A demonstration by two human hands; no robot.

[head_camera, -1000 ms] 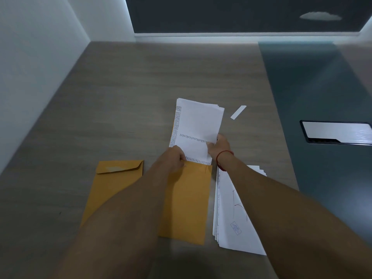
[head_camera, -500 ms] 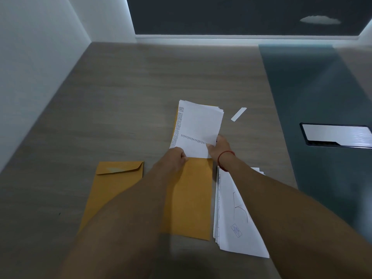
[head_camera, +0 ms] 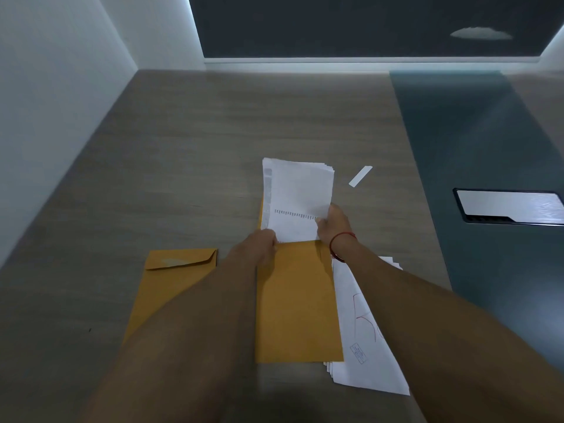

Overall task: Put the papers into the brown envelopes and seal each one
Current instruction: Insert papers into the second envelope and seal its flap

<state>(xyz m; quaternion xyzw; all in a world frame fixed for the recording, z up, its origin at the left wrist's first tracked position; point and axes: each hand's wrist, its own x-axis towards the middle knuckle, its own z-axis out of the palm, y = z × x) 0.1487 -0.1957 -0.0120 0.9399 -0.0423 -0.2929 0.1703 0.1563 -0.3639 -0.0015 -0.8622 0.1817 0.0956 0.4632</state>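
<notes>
A brown envelope [head_camera: 297, 303] lies lengthwise on the table in front of me, its mouth at the far end. A sheaf of white papers [head_camera: 300, 190] sticks out of that mouth, partly inside. My left hand [head_camera: 259, 245] pinches the envelope's mouth at its left corner. My right hand [head_camera: 331, 222], with a red thread on the wrist, grips the papers at their right edge. A second brown envelope [head_camera: 171, 279] with its flap folded down lies to the left, partly under my left forearm. A stack of white papers [head_camera: 363, 340] lies to the right of the envelope.
A small white paper strip [head_camera: 360, 176] lies beyond the papers. A dark mat [head_camera: 476, 166] covers the table's right side, with a black-framed tablet [head_camera: 509, 206] on it. A white wall borders the table on the left.
The sheaf of papers has slid further into the envelope; less white shows above the mouth. Both hands have stayed at the envelope's mouth.
</notes>
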